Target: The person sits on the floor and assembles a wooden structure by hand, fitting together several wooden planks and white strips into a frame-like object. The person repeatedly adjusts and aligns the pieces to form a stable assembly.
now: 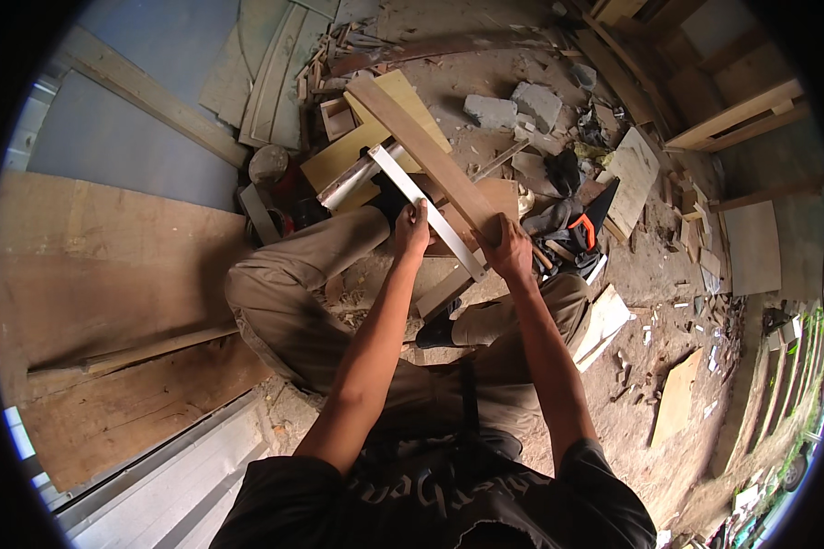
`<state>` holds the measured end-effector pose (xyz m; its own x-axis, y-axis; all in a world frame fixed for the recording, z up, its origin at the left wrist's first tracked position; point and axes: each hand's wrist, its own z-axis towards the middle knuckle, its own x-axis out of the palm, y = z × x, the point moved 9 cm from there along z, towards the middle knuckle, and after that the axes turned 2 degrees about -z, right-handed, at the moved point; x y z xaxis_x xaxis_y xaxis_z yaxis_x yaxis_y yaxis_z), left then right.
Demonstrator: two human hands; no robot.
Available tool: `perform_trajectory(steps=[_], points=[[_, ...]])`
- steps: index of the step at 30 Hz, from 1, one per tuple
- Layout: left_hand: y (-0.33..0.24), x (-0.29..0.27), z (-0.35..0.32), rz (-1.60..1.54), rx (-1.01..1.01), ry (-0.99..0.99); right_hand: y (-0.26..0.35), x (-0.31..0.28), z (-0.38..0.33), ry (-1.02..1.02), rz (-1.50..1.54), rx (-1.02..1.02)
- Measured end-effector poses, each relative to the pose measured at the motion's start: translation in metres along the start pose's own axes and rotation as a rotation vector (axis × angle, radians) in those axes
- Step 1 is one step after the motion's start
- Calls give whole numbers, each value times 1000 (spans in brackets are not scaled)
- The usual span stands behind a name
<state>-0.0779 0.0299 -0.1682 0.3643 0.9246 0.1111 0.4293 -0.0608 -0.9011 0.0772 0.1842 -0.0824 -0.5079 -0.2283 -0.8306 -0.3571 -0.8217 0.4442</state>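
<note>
I sit with my arms stretched forward over my bent legs. My left hand is closed around the middle of a narrow white strip. A longer brown wooden plank slants beside it, and my right hand grips its near end. The strip's near end lies close to my right hand; whether the two pieces touch there I cannot tell. Below them, a short piece of board shows near my foot. Yellowish boards and a silvery tube-like piece lie beyond the strip.
To the right are an orange-handled tool and dark bags. Concrete blocks sit farther back. Large wooden sheets stand at my left. Offcuts, a pale board and scraps litter the dirt floor. A wooden shelf frame stands far right.
</note>
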Motion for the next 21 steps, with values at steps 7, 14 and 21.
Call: perform_trajectory(steps=[7,14,21], points=[[-6,6,-3,-7,-21,31,-5,2,2,-1,-3,7],[13,19,-8,-269,-173,81,-6,12,2,176,-129,99],[34,35,-8,-556,-180,179,-8,23,0,247,-199,122]])
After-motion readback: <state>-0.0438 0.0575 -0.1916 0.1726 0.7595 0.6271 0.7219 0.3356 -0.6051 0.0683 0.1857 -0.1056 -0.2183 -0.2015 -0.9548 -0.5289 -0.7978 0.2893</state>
